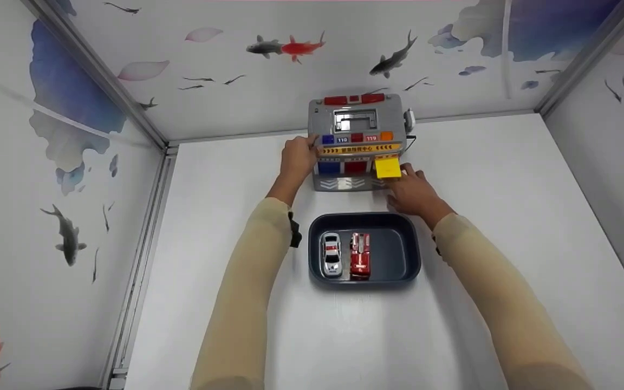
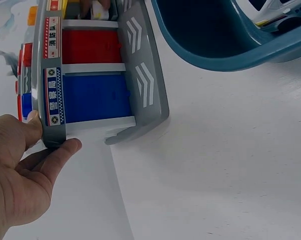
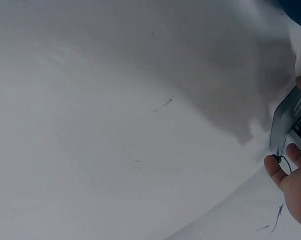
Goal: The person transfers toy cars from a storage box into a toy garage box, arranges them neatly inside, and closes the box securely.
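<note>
A grey toy rescue-station garage [image 1: 355, 183] stands at the back of the table, its yellow door [image 1: 388, 167] raised and the red door [image 2: 90, 46] and blue door [image 2: 96, 97] down. My left hand [image 1: 297, 158] grips the garage's left side edge, thumb on the front and fingers beneath. My right hand [image 1: 414, 190] reaches in under the yellow door. Its fingertips pinch a small white toy car [image 2: 99, 11] in that bay, mostly hidden by the frame edge and the garage wall. Two other fingers [image 3: 274, 170] extend outside the garage's right side.
In front of the garage sits a dark blue tray [image 1: 413, 271] holding a white toy police car [image 1: 332, 264] and a red toy fire truck [image 1: 360, 257]. A black cord [image 3: 286, 161] hangs at the garage's right side. Printed wall panels [image 1: 339, 70] enclose the table.
</note>
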The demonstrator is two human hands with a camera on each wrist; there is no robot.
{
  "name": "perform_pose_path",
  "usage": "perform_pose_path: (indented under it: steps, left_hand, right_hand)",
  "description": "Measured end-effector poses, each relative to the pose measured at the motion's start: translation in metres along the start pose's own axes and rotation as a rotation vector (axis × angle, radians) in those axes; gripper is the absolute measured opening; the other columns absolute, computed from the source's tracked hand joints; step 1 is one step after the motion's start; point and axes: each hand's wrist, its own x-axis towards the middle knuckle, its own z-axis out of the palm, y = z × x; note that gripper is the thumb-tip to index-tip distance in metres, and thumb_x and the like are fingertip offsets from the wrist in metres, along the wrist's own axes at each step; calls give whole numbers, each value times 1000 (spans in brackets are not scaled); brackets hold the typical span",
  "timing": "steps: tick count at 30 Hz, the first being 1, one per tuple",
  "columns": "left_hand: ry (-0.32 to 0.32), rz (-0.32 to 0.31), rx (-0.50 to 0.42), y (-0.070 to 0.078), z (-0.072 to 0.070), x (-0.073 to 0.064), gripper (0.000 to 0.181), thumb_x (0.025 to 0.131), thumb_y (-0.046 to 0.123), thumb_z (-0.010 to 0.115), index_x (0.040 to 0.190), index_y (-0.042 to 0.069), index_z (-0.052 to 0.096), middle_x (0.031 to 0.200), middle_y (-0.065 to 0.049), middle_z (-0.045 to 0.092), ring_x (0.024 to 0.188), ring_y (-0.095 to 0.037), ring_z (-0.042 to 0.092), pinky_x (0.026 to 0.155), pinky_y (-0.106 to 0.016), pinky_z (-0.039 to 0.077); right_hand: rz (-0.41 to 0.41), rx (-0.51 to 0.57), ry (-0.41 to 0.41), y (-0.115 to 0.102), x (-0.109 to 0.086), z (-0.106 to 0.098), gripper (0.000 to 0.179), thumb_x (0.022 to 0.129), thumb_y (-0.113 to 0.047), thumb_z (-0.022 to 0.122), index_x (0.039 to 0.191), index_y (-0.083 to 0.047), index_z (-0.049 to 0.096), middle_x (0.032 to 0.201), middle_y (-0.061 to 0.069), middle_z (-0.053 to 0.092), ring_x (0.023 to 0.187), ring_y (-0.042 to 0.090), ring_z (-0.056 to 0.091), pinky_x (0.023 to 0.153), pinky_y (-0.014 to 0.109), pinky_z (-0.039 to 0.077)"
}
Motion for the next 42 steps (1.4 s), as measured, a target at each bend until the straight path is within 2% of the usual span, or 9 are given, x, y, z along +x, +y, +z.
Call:
perform_pose_path:
  steps: [6,12,16,20,24,29,33,37,42]
  left_hand:
    - [4,14,13,1,2,0,44,112,28,68,153,14,67,143,-10,76,121,-21,76,101,-39,61]
    - [6,8,22,1,1,0,43,111,28,68,152,15,68,143,-10,76,123,-23,76,102,-40,61]
    - [7,3,14,1,0,0,43,112,26,68,153,14,67,144,-10,76,126,-23,76,104,-39,61]
    - [1,-4,19,0,1,0,43,112,26,68,153,16,67,143,-10,76,126,-23,76,104,-39,61]
    - [2,-13,20,0,1,1,42,112,27,68,153,17,68,142,-10,77,124,-23,76,103,-39,61]
    - [0,-6,6,1,2,0,43,113,26,67,154,15,65,143,-10,77,118,-21,77,98,-37,62]
    - [3,-6,-4,1,3,0,45,113,27,66,155,13,63,147,-10,74,124,-22,76,99,-37,62]
    - [9,-9,-9,2,2,0,45,113,28,66,155,14,63,150,-10,72,133,-24,73,106,-38,60]
    - [2,-18,-2,3,2,-1,44,113,28,65,155,15,64,149,-9,72,132,-24,73,107,-39,59]
  right_hand:
    - [10,22,11,2,-6,-3,65,102,-22,73,163,-13,50,167,18,54,155,46,37,117,75,42]
    - [-4,16,17,7,-13,-3,55,103,-24,74,156,-16,59,170,17,49,158,46,35,122,73,40]
    - [-47,0,39,10,-21,-3,54,104,-23,74,155,-17,58,169,18,47,157,47,36,121,74,41]
    - [-105,-10,101,14,-30,-2,58,104,-22,76,158,-21,57,169,15,49,156,47,39,121,73,43]
    - [-152,-4,140,18,-37,-2,56,106,-28,74,159,-23,58,171,14,50,156,46,40,123,71,43]
    - [-184,21,154,24,-47,-11,53,108,-39,68,157,-19,60,172,18,48,158,49,38,123,74,40]
    - [-184,16,170,29,-53,-23,56,109,-42,66,158,-16,61,173,18,47,158,48,39,124,73,40]
    - [-178,12,217,31,-57,-34,51,110,-41,65,153,-14,66,167,18,55,153,44,47,124,69,43]
    - [-202,2,342,30,-57,-46,45,109,-37,70,144,-8,72,155,20,65,142,43,57,118,64,50]
